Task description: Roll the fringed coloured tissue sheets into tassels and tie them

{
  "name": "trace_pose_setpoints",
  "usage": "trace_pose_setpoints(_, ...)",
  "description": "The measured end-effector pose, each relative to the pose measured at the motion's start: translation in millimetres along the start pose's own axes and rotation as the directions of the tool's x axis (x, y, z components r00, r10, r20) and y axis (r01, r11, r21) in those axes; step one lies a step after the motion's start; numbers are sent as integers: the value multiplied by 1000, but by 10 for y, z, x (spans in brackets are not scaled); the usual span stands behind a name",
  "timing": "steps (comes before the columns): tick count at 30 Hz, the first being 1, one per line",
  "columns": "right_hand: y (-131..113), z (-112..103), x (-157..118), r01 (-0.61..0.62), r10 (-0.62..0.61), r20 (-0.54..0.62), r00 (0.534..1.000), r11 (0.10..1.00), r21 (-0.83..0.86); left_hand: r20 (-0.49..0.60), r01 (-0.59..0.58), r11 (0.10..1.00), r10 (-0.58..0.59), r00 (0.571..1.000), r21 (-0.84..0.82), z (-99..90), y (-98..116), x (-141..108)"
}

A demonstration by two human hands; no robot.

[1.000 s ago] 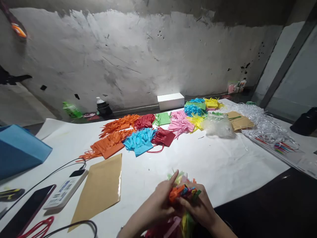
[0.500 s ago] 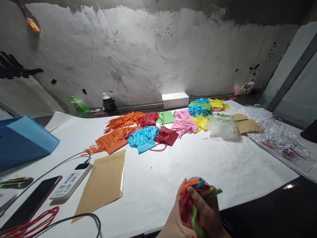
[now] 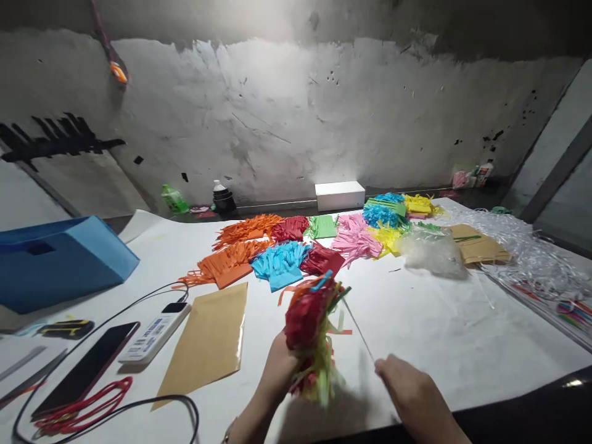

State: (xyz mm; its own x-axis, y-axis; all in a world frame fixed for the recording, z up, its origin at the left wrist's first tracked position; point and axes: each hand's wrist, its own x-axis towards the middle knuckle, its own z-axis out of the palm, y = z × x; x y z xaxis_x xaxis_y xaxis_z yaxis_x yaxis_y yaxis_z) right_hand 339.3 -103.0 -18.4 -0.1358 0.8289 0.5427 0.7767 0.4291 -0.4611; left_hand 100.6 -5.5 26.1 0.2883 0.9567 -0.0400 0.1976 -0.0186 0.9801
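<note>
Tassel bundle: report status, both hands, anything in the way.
Left hand gripping tassel bundle. Right hand pinching thin cord, running to bundle. Dark red fringed paper just beyond.

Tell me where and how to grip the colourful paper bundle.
I'd grip the colourful paper bundle by its bulky red part, coming from the left, where the left hand holds it: loose strips spread below, and a thin pale strand runs from its right side to the right hand.
</note>
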Motion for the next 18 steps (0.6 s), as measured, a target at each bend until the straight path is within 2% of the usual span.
trace_pose_setpoints(1, -67, -24, 37, 154, -144, 72, 987, 977, -148, -12, -72, 984, 75, 997, 164, 18, 44, 41)
trace_pose_setpoints(2, -141, -70, 111, 276, -243, 159, 957, 931, -239, 13, -146, 931, 151, 988, 333, 63, 81, 72)
trace_pose_setpoints(3, -206, -135, 214, 350, -288, 242, 926, 896, -273, 75, -216, 858, 205, 976, 466, 123, 111, 87)
trace_pose_setpoints(5, -258, -297, 451, 361, -275, 334, 902, 903, -233, 273, -340, 741, 216, 937, 579, 239, 157, 69)
trace_pose_setpoints(6, -235, -370, 553, 322, -247, 363, 898, 933, -161, 392, -399, 726, 192, 900, 561, 272, 176, 41)
trace_pose_setpoints(7, -185, -424, 623, 265, -218, 380, 899, 962, -73, 495, -445, 748, 179, 850, 492, 277, 195, 8)
trace_pose_setpoints(8, -119, -449, 653, 208, -198, 400, 895, 978, 19, 563, -460, 798, 188, 804, 390, 255, 213, -22)
trace_pose_setpoints(9, -53, -444, 643, 164, -186, 407, 895, 983, 89, 586, -440, 854, 212, 782, 279, 209, 228, -43)
trace_pose_setpoints(10, -2, -413, 600, 135, -173, 404, 898, 983, 121, 557, -384, 907, 231, 797, 173, 148, 239, -50)
trace_pose_setpoints(12, 20, -314, 462, 159, -173, 396, 902, 985, 68, 389, -211, 977, 180, 903, 36, 18, 242, -19)
trace_pose_setpoints(13, -12, -272, 397, 198, -186, 402, 896, 980, 13, 283, -144, 989, 127, 951, 39, -35, 236, 13)
trace_pose_setpoints(14, -65, -252, 349, 240, -205, 416, 886, 970, -33, 190, -109, 990, 91, 978, 88, -77, 226, 52)
trace_pose_setpoints(16, -188, -288, 314, 295, -233, 453, 861, 953, -71, 50, -120, 956, 111, 993, 267, -141, 216, 132)
trace_pose_setpoints(18, -250, -399, 310, 248, -195, 486, 852, 968, -46, -57, -164, 891, 207, 977, 424, -226, 236, 196)
